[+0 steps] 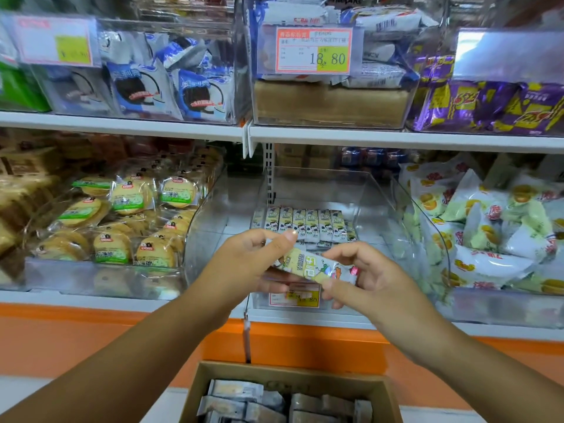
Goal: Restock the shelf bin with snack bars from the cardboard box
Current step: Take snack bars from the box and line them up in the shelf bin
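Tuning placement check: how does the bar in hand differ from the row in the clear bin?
Held bar lies slanted crosswise, gripped by left hand and right hand; row of bars runs front to back, side by side, untouched. Held bar is airborne; row of bars rests in the bin. Wrappers look alike.

Both hands are up at frame centre, meeting just below the middle. The left forearm (137, 346) comes in from the lower left corner, bare, running diagonally up and right. The right forearm (457, 352) comes in from the lower right corner, bare, mirroring it. The left hand (253, 261) has its thumb on top and its fingers curled underneath, gripping the left end of a snack bar (317, 267). The right hand (366, 276) has its fingers curled and pinches the bar's right end, back of the hand towards the camera. The wrists are roughly level and the hands sit close together, joined only through the bar.
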